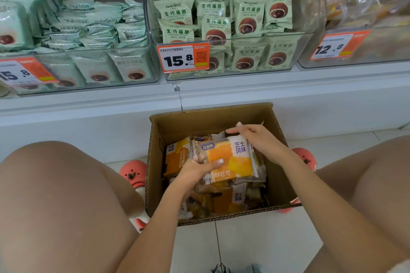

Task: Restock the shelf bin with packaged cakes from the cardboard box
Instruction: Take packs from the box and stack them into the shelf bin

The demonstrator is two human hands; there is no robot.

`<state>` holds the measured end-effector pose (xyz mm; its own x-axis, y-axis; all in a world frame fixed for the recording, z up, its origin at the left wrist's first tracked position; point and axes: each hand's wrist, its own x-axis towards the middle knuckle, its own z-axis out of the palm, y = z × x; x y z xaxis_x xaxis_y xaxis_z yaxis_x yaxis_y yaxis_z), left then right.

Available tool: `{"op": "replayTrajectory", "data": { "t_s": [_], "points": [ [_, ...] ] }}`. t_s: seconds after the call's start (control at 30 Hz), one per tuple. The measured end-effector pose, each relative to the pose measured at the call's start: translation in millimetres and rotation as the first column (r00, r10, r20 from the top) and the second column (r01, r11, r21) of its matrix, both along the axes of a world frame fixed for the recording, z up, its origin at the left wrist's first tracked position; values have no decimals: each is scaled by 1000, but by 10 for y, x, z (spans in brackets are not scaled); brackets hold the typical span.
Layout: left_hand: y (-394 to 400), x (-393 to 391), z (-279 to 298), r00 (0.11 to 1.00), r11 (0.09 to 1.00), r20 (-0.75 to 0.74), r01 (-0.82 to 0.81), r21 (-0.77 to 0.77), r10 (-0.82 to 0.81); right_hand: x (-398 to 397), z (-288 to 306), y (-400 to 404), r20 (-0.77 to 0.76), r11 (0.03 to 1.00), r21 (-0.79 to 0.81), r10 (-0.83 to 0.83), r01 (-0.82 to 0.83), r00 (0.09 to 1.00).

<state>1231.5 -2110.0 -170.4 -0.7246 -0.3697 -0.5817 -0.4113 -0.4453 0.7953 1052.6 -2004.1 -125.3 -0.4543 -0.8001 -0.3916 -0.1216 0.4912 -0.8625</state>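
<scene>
Gripping one orange packaged cake [230,159] over the cardboard box [279,186] with left hand [195,172] and right hand [258,139], it is best lifted level, other packs left undisturbed.

You are working in even, bright indoor light with soft shadows. Glare hazes the clear bin fronts [93,68], worst at upper right. The wide lens bows the shelf edge [288,86], and the frame's corners and your knees blur.
</scene>
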Motion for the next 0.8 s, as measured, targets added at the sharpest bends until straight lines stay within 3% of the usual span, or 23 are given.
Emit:
{"op": "replayTrajectory", "data": {
  "t_s": [0.17, 0.23, 0.37, 0.43, 0.5, 0.53, 0.6, 0.63, 0.67, 0.8],
  "points": [
    [20, -72, 51, 992, 989, 46, -113, -97, 118, 118, -10, -27, 66, 970, -135, -193, 201, 979],
    [22, -79, 81, 988, 987, 77, -128, -94, 136, 137, -12, -42, 171, 947, -124, -273, 295, 947],
    [2, -82, 276, 994, 984, 48, -90, -153, 98, 115, 107, -17, 286, 954, -89, -250, 285, 925],
    [-46, -82, 461, 998, 964, 13, -60, -260, 66, 80, 294, -21, 145, 970, -125, -192, 211, 971],
    [-111, -99, 702, 999, 917, -41, -29, -397, 14, 7, 624, -49, -176, 985, -162, -82, 54, 981],
    [-149, -122, 857, 998, 890, -69, -39, -455, 9, -48, 825, -75, -369, 990, -116, 31, -79, 929],
    [-237, -188, 1179, 994, 840, -107, -72, -538, 17, -122, 1265, -168, -661, 936, 158, 338, -316, 670],
    [-284, -231, 1346, 991, 807, -133, -88, -583, 11, -139, 1472, -236, -714, 890, 280, 443, -359, 542],
    [-317, -279, 1521, 987, 764, -159, -88, -639, -19, -152, 1667, -303, -729, 862, 337, 493, -377, 475],
    [-513, -493, 2309, 952, 610, -266, -122, -783, -152, -319, 2373, -501, -773, 881, 185, 405, -436, 489]
  ]
}}
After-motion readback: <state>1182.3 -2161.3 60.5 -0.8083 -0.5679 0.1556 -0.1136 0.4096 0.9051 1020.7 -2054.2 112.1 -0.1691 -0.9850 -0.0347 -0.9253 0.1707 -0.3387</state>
